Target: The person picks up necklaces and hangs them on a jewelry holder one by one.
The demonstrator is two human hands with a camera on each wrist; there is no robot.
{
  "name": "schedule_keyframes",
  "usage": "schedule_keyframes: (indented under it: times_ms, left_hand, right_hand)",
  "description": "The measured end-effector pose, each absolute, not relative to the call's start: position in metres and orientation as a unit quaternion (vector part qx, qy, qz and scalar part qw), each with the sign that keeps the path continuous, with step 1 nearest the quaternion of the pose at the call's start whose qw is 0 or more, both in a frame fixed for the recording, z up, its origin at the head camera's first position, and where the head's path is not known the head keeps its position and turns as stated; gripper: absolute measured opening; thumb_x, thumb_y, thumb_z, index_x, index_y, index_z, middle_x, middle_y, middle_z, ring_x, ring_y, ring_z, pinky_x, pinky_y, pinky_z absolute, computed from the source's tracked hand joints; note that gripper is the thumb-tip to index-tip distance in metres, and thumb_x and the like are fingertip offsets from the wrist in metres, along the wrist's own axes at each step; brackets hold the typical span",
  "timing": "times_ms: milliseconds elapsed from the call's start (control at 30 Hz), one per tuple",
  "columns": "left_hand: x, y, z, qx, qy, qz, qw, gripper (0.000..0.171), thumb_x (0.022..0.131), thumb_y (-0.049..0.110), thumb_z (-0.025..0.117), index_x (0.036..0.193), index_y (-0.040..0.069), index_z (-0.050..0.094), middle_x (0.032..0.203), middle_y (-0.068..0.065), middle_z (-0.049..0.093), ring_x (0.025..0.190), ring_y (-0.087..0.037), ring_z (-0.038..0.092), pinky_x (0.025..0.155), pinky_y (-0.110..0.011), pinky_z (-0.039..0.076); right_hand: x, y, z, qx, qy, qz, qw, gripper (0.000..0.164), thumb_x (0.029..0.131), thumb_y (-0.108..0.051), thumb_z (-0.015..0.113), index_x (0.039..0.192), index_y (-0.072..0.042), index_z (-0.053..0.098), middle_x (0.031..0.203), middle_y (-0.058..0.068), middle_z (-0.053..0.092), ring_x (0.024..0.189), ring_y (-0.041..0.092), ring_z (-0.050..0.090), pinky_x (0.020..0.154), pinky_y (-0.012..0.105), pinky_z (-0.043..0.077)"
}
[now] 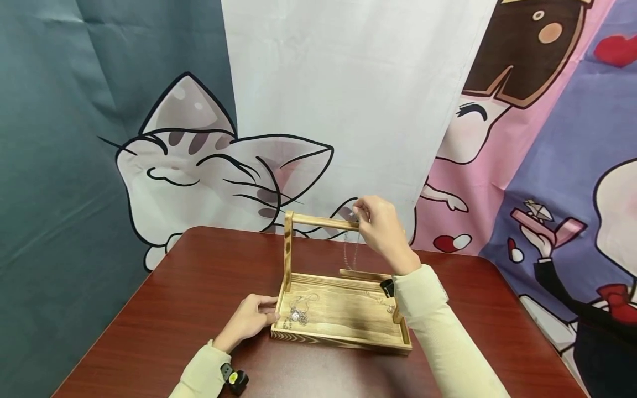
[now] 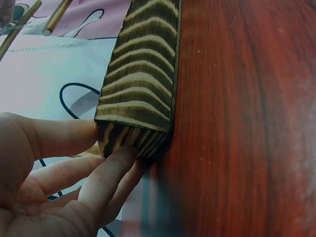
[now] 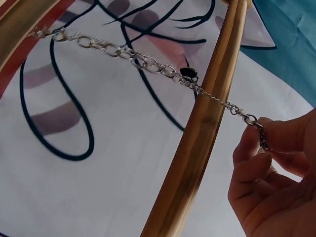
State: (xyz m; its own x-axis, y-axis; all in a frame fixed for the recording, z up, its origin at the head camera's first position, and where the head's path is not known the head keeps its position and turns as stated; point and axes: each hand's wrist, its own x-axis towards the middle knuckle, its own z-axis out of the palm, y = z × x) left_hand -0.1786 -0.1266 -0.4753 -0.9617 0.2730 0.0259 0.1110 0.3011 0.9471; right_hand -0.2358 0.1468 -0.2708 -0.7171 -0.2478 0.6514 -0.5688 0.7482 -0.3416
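A wooden jewelry stand [image 1: 338, 344] has a shallow tray and a raised crossbar [image 1: 323, 222]. My left hand [image 1: 250, 319] grips the tray's left end; in the left wrist view its thumb and fingers meet the striped wooden corner [image 2: 136, 98]. Above the crossbar, my right hand [image 1: 380, 224] pinches the end of a silver chain [image 3: 143, 63] between thumb and fingers. The chain crosses the bar and hangs behind it in a loop. A dark charm [image 3: 188, 73] shows beside its links.
Inside the tray, a silver necklace with a round pendant [image 1: 296, 315] lies at the left, and a thin chain [image 1: 380, 300] lies at the right, partly behind my right wrist. A wooden strip [image 1: 363, 274] runs behind the tray. The reddish-brown table [image 1: 199, 287] meets a printed cloth backdrop [image 1: 348, 99].
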Motion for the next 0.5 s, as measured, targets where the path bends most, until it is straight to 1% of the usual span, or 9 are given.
schedule_keyframes:
  times_ms: [267,500]
  left_hand:
    - [-0.178,-0.127,-0.475,0.116,0.811,0.570,0.067,0.042,0.081,0.001,0.064,0.118,-0.014,0.054,0.102,-0.025,0.064,0.094,-0.029,0.064,0.073,-0.027,0.054]
    - [-0.179,-0.127,-0.476,0.111,0.813,0.568,0.067,0.042,0.080,0.001,0.064,0.118,-0.013,0.054,0.103,-0.025,0.064,0.095,-0.029,0.064,0.073,-0.027,0.054]
  right_hand:
    - [-0.239,0.123,-0.269,0.235,-0.888,0.285,0.273,0.006,0.086,-0.005,0.060,0.084,-0.004,0.065,0.083,0.008,0.064,0.076,0.021,0.058,0.068,0.033,0.050]
    - [-0.242,0.109,-0.268,0.233,-0.891,0.284,0.267,0.007,0.086,-0.005,0.059,0.085,-0.004,0.066,0.082,0.007,0.063,0.076,0.020,0.057,0.069,0.033,0.050]
